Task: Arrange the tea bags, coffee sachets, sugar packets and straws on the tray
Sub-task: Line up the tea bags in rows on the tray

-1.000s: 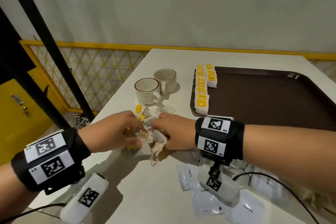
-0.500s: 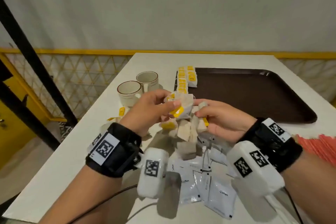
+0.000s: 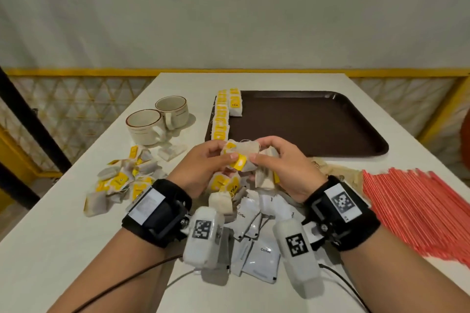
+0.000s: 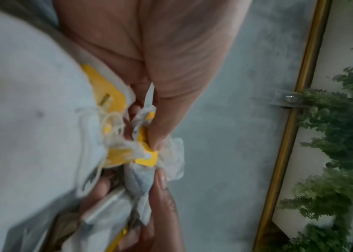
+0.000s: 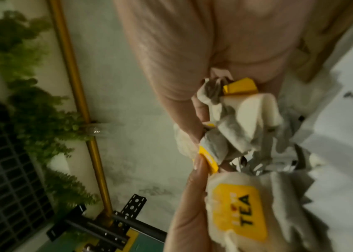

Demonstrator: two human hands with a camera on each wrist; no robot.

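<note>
- The bunch of tea bags is now up off the table, held between my two hands in front of the near left corner of the tray; a second ago it was down on the tabletop by the cups, and half a second ago I was already lifting it.
- My left hand has its fingers curled round the left side of the bunch, thumb pressing on a yellow tag.
- My right hand grips the right side, thumb and forefinger pinched next to that same tag (the wrist views show strings and tags tangled between my fingers, though blurred).
- I judge I am teasing one bag free of the tangle, so it can join the row of tea bags already laid along the tray's left edge.
- Compared with a second ago my arms have drawn back and turned palms inward, and the view has swung to face the tray squarely.
- More loose tea bags lie on the table to my left, near the two cups.
- The coffee sachets lie under my wrists, not yet moved.
- The red straws lie on the table to my right, off the tray, with brown packets just beside them (sugar, I suppose).
- Most of the task is still ahead.
</note>
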